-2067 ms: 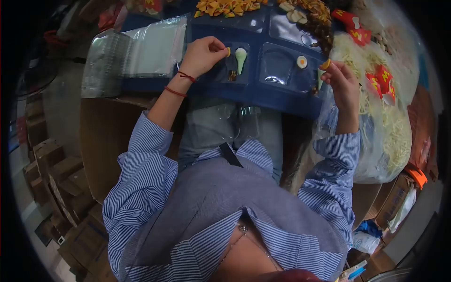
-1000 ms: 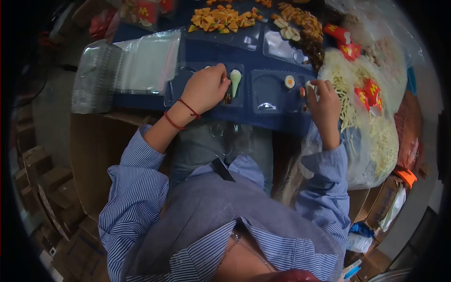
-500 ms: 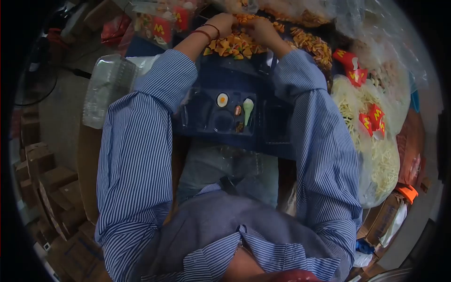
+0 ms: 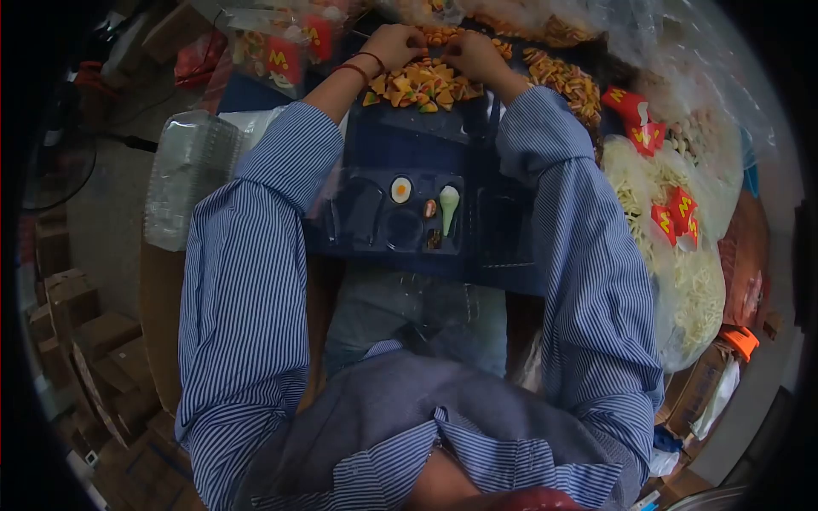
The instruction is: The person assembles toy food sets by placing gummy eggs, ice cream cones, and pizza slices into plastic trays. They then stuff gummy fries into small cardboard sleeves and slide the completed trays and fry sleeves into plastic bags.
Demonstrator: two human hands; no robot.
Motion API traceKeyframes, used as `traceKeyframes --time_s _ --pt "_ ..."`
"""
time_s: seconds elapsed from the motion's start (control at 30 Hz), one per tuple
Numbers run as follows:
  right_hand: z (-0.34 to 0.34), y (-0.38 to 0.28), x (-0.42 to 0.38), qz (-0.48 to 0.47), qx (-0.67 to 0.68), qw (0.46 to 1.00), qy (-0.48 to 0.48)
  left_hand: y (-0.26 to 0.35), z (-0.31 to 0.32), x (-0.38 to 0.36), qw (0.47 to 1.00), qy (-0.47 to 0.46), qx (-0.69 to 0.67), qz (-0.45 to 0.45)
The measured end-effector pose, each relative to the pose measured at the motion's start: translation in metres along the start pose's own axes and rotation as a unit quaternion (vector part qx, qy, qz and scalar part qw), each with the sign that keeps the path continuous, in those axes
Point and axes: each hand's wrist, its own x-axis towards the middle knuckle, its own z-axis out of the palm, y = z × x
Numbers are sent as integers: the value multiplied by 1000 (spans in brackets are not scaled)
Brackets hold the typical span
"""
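Note:
My left hand [image 4: 394, 47] is over a pile of small orange and yellow toy food pieces [image 4: 429, 85], fingers bent and closed at the tips. Facing it, my right hand [image 4: 475, 55] has its thumb and fingers pinched over the same pile. Whatever lies between the fingertips is too small to make out. Nearer my body, a clear moulded plastic tray [image 4: 362, 213] lies on the dark blue surface. Its compartments hold a miniature fried egg [image 4: 400, 190], a pale green ice cream cone [image 4: 449, 209], a tiny hot dog-like piece [image 4: 429, 208] and a small dark brown piece [image 4: 434, 239].
Stacked clear plastic trays [image 4: 187, 175] stand at the left. On the right is a bag of pale toy strips [image 4: 694, 298], with small red fries boxes [image 4: 677, 217] on it. Another heap of toy pieces [image 4: 567, 81] sits at the back right. Cardboard boxes [image 4: 111, 341] fill the lower left.
My left hand has shifted slightly left, so the gap between my hands is wider. The tray with its toy pieces looks the same.

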Motion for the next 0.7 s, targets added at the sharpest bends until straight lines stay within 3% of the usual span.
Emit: traceKeyframes --time_s 0.07,0.17,0.23,0.27,0.33,0.43,0.57,0.63,0.67,0.7 --pt "-6 -8 0 38 17 999 4 0 4 -1 990 72 -101 -64" --pt "-8 -19 1 119 50 990 53 1 9 3 979 77 -182 -49" --pt "-10 -25 5 215 220 952 12 2 14 4 974 90 -204 -51" --pt "-12 -27 4 216 220 951 14 2 16 5 967 105 -225 -55" --pt "-17 -31 -5 256 427 867 24 9 9 3 966 96 -232 -54" --pt "-19 -38 -12 271 493 824 65 15 7 1 963 81 -251 -61" --pt "-18 -43 -11 290 385 872 90 22 5 -5 965 78 -239 -72" --pt "-12 -36 -8 179 336 922 77 18 6 -7 959 78 -261 -74" --pt "-14 -29 -8 179 336 922 77 16 7 -7 953 78 -283 -76" --pt "-26 -21 -10 154 203 963 91 19 2 -9 953 79 -283 -77"
